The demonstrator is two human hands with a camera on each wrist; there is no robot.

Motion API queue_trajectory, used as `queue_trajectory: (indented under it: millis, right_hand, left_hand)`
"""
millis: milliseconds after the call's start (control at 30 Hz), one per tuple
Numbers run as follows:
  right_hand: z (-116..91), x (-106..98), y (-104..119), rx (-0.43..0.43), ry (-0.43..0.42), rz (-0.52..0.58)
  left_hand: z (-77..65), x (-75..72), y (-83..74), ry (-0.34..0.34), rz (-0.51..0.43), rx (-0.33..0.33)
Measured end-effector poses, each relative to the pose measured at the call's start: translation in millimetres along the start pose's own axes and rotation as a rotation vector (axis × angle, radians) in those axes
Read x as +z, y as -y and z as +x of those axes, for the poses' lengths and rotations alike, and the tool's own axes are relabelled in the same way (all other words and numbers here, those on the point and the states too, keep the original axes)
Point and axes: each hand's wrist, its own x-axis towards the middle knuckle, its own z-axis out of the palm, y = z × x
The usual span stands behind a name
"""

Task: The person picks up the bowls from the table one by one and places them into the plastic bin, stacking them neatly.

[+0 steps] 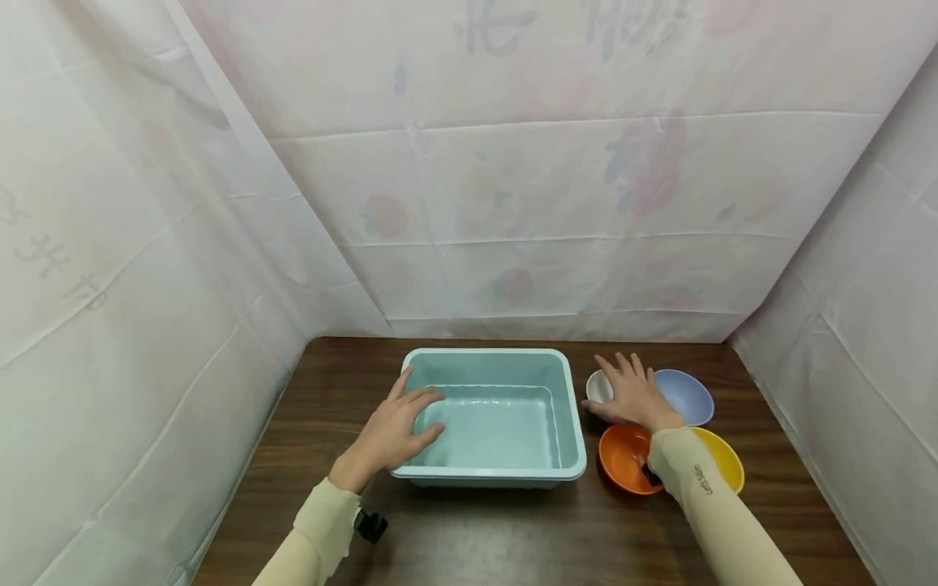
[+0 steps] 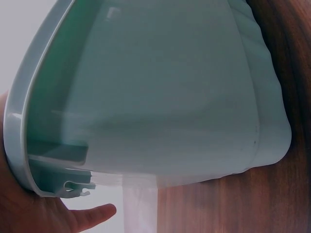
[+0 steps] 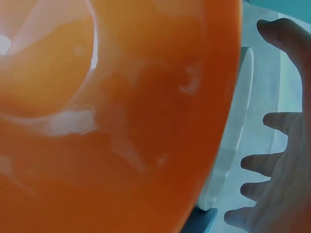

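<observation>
– Over the bowls, the right hand point(image 1: 636, 397) is palm down, fingers spread wide, thumb out to the side. Nothing in its grip afaict.

– And the left hand point(image 1: 392, 430)?

– At the tub point(image 1: 487, 473)'s left rim, fingers apart and a bit bent, thumb well off from the rest. Not gripping anything. Can't tell if it's touching the rim.

– What do the things look like?

– Tub's pale teal, rectangular, rounded corners, right of the left fingers and partly under them. White bowl point(image 1: 598, 387) peeks out by the right thumb and index finger, blue bowl point(image 1: 686, 396) sits just past the little finger.

– Others?

– Orange bowl point(image 1: 623, 456), super glossy, is on the near side of the right thumb. Yellow bowl point(image 1: 721, 460) is behind the fingers, half hidden by the sleeve point(image 1: 721, 513).
</observation>
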Motion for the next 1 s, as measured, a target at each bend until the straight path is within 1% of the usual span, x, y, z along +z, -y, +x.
queue_trajectory:
  millis: [167,300,533,667,1000]
  right_hand:
    - [-1.7,2.2,-1.3,-0.001,0.013,0.0]
    - [-1.0,3.2,-2.2,-0.009,0.008,-0.008]
    - [-2.2,8.3,-2.4,-0.015,0.009,-0.018]
    - [-2.0,11.1,-3.2,-0.026,0.002,-0.036]
    - [-0.2,8.5,0.0,-0.026,0.022,-0.04]
  left_hand:
    - [-0.3,0.7,-0.5,-0.005,-0.01,0.013]
    - [1.2,0.8,0.6,-0.014,-0.007,0.026]
    - [0.8,-0.7,-0.1,-0.004,-0.022,0.006]
    - [1.0,-0.4,-0.4,-0.006,-0.018,0.006]
    - [0.5,-0.7,-0.1,0.004,-0.01,-0.006]
